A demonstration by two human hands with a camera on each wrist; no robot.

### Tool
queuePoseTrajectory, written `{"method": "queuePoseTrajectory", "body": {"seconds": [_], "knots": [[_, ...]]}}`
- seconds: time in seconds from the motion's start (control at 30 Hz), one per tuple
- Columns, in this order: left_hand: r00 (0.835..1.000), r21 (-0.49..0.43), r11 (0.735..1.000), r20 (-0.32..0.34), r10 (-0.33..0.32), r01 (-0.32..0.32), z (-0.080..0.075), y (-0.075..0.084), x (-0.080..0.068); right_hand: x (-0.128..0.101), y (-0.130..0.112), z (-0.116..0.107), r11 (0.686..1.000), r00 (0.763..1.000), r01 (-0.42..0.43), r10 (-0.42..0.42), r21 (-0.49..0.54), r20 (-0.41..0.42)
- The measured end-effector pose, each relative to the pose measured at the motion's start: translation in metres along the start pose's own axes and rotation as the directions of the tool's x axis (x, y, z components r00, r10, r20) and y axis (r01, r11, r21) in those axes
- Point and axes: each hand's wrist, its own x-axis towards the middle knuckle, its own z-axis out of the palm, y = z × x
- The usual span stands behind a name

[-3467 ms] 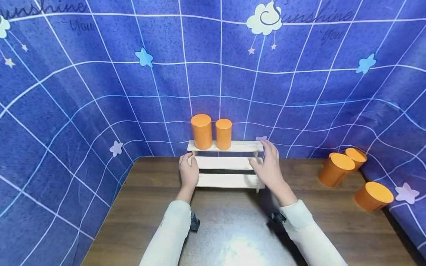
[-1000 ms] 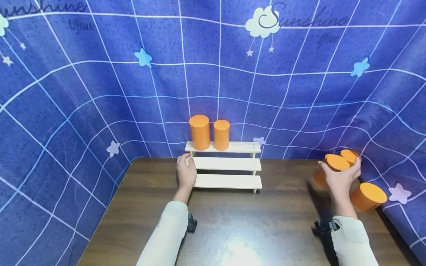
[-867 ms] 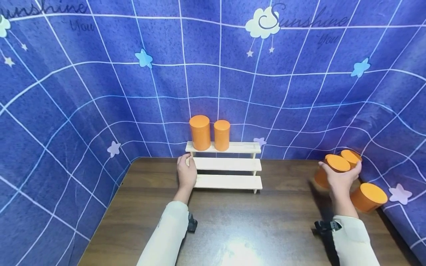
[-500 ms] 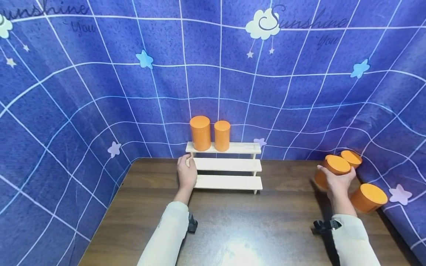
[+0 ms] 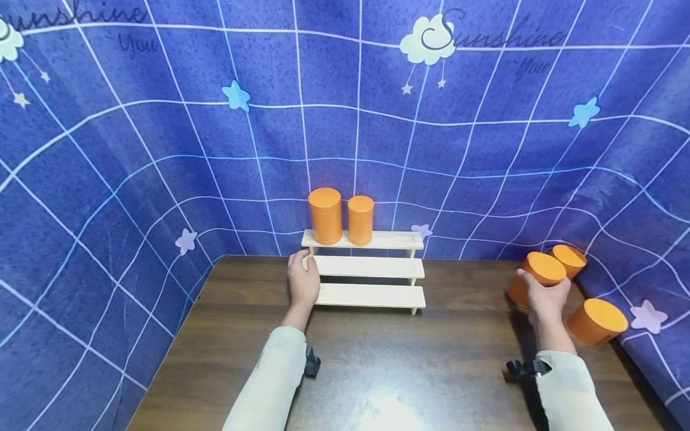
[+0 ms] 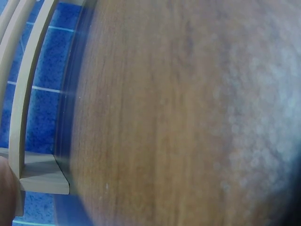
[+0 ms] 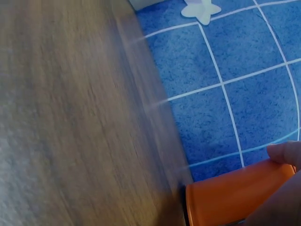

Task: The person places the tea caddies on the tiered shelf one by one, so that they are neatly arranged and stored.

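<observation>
A three-tier pale wooden display rack (image 5: 372, 267) stands at the back of the table in the head view. My left hand (image 5: 304, 281) holds its left end; in the left wrist view a bit of a finger (image 6: 6, 193) lies against the rack's frame. Two orange lidded canisters, a larger one (image 5: 326, 216) and a slimmer one (image 5: 360, 221), stand upright on the top tier. Over at the right, my right hand (image 5: 548, 302) grips an upright orange canister (image 5: 521, 290), its thumb on the near-left side. The right wrist view shows that canister's orange wall (image 7: 240, 193) under the fingers.
Right behind the gripped canister stands another orange canister (image 5: 571, 258). A short, wide orange canister (image 5: 598, 323) is just right of the right wrist. Blue patterned cloth (image 5: 458, 149) rises behind and beside the brown wooden table (image 5: 242, 359).
My right hand has gone from the rack's right end over to the canisters at the right, and its fingers have drawn in around one. My left hand has stayed on the rack.
</observation>
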Motion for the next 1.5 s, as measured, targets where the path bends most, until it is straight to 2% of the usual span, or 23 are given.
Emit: {"method": "queuePoseTrajectory", "body": {"seconds": [0.23,0.53,0.67,0.8,1.1,1.27,1.5], "knots": [[1.0,-0.001,1.0,0.0,0.003,-0.003,0.001,-0.001,0.0,-0.008,-0.003,0.006,1.0,0.999,0.03,-0.03,0.004,0.024],[1.0,0.007,1.0,0.011,-0.008,0.008,-0.001,0.0,-0.001,-0.023,-0.012,0.012,0.998,0.992,0.057,-0.053,-0.037,0.112],[1.0,0.016,1.0,0.016,-0.022,0.021,-0.001,0.0,-0.001,-0.029,-0.013,0.018,0.992,0.98,0.12,-0.113,-0.033,0.163],[0.999,0.011,1.0,0.023,-0.028,0.028,-0.001,0.001,-0.002,-0.032,-0.011,0.022,0.981,0.967,0.169,-0.146,-0.093,0.21],[1.0,0.012,1.0,0.021,-0.007,0.007,0.001,-0.002,-0.001,-0.045,-0.014,0.03,0.933,0.928,0.298,-0.233,-0.203,0.292],[1.0,0.009,1.0,0.018,0.002,-0.002,0.001,-0.003,0.0,-0.052,-0.021,0.036,0.92,0.907,0.343,-0.271,-0.191,0.322],[1.0,0.006,1.0,0.024,-0.009,0.009,0.001,-0.003,0.002,-0.06,-0.026,0.047,0.923,0.889,0.361,-0.298,-0.134,0.348]]}}
